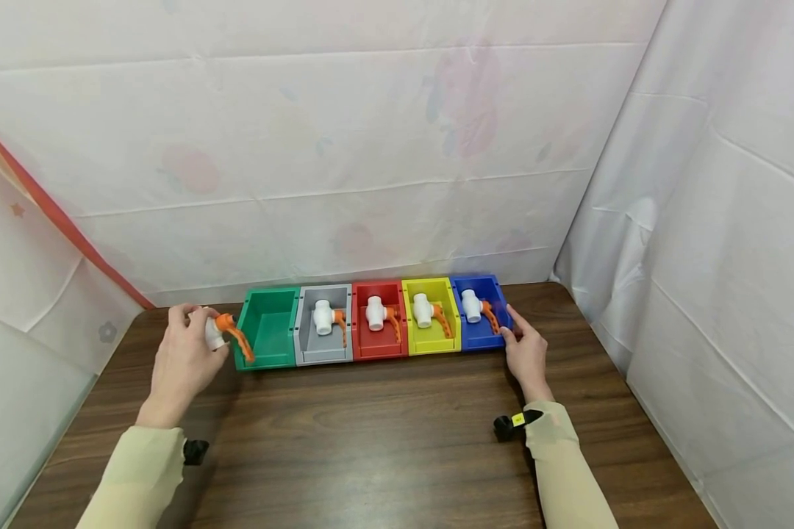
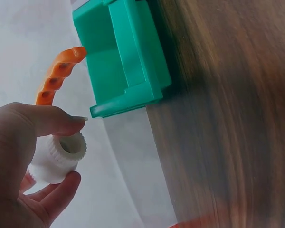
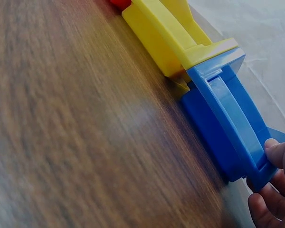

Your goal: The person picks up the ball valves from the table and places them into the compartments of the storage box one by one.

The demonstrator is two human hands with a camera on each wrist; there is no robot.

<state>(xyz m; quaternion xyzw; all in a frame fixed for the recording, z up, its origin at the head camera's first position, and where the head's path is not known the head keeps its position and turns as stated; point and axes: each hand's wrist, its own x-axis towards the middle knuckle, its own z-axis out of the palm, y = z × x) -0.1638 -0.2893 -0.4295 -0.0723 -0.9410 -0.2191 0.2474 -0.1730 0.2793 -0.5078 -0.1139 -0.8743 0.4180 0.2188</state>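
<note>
My left hand [image 1: 184, 361] grips a white plastic ball valve [image 2: 54, 159] with an orange lever handle, held in the air just left of the green bin [image 1: 269, 327]. Thumb and fingers close round its white body in the left wrist view, one round opening facing the camera. Nothing lies inside the green bin. At the row's other end, my right hand [image 1: 526, 358] pinches the right side wall of the blue bin [image 3: 228, 128], thumb over the rim and fingers outside. A similar valve [image 1: 473, 306] lies in the blue bin.
Between the end bins stand a grey bin [image 1: 325, 358], a red bin [image 1: 380, 349] and a yellow bin [image 1: 434, 345], each with one white valve with an orange handle. The bins form one row on the wooden table [image 1: 370, 441], before a pale cloth backdrop [image 1: 344, 132].
</note>
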